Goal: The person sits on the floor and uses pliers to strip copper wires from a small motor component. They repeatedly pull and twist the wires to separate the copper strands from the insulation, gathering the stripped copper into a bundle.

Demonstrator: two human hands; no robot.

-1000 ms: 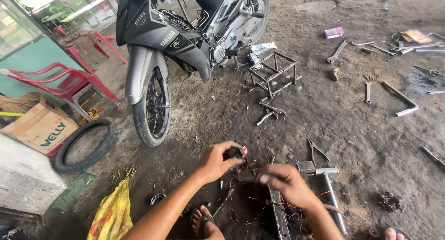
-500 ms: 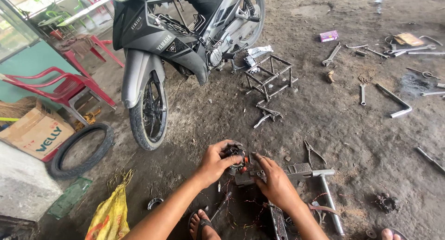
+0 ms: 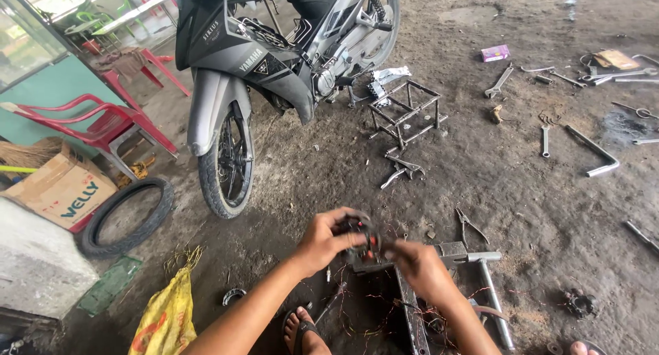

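Part: a small dark round part (image 3: 362, 233) with thin copper wires, held low in the middle, above the dirt floor (image 3: 522, 190).
Left hand (image 3: 324, 242): fingers closed around the part's left side.
Right hand (image 3: 419, 267): fingertips pinch the part's right side (or its wires, too small to tell).
Below: a metal vise (image 3: 473, 259) and loose wires, just under the hands.
Near: pliers (image 3: 470, 226) beside the vise.
Farther: a grey motorbike (image 3: 274, 74), a metal frame (image 3: 405, 111), a tire (image 3: 123, 214), a red chair (image 3: 96, 122).
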